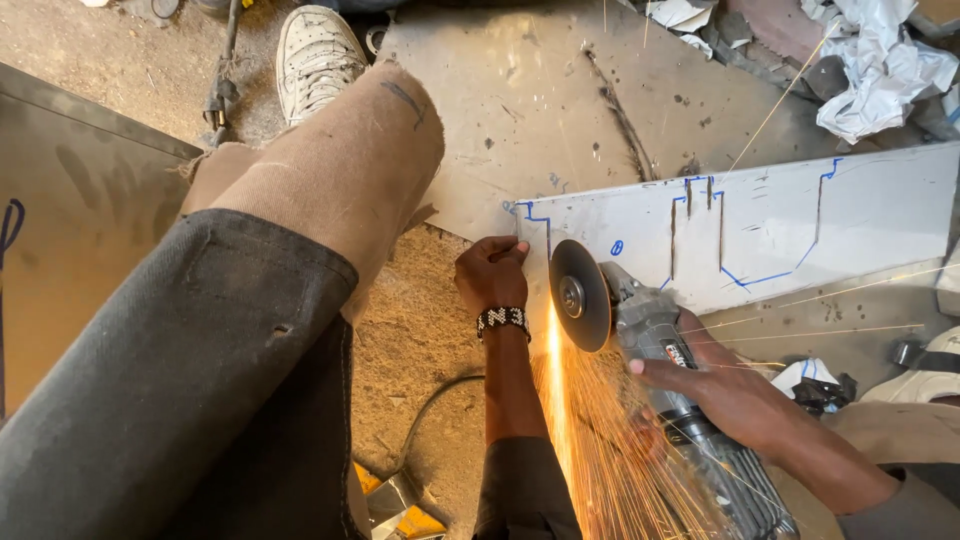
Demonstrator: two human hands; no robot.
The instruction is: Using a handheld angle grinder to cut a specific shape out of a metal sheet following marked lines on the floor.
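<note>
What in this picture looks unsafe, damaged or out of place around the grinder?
The bare left hand grips the corner of the metal sheet close beside the spinning disc of the angle grinder, which the right hand holds. Sparks spray down toward the person's sleeves. Neither hand wears a glove.

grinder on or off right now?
On. Sparks stream down from the angle grinder disc at the metal sheet edge; right hand grips it, left hand steadies the sheet.
</note>
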